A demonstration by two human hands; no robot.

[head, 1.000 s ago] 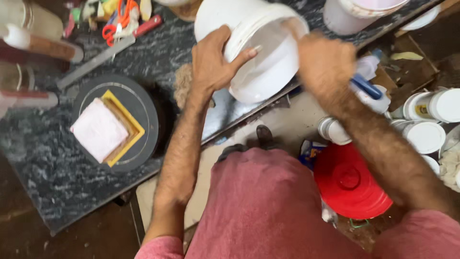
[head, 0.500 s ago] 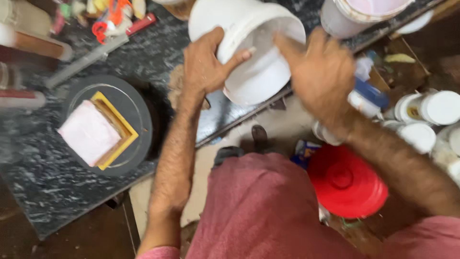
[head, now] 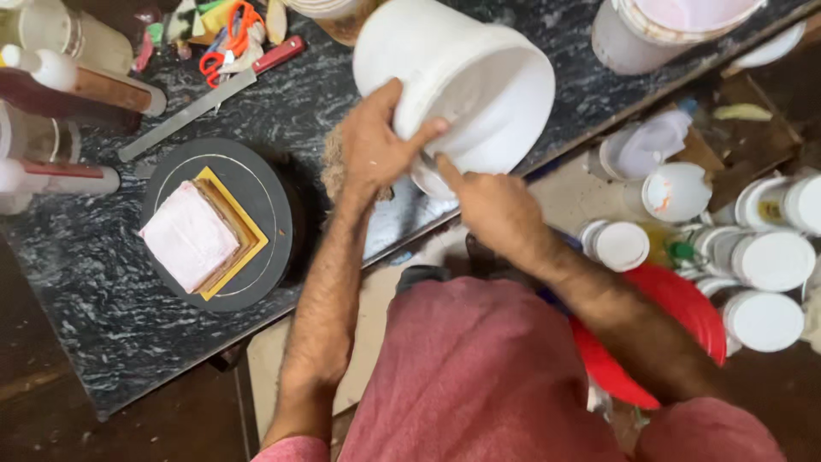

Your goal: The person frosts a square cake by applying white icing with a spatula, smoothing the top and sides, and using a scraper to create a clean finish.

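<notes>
The white plastic bucket (head: 457, 85) is tipped on its side over the near edge of the black marble tabletop (head: 85, 282), mouth toward the person. The left hand (head: 376, 145) is curled around its rim, gripping it; the right hand (head: 492, 205) reaches into the mouth, fingers partly closed, though what it holds I cannot tell. Left of the bucket, a pink-iced square cake (head: 188, 235) on a yellow board sits on a black turntable (head: 256, 205), already coated. Right of the bucket, white-lidded round tubs (head: 765, 282) cluster below a red lid (head: 676, 316).
</notes>
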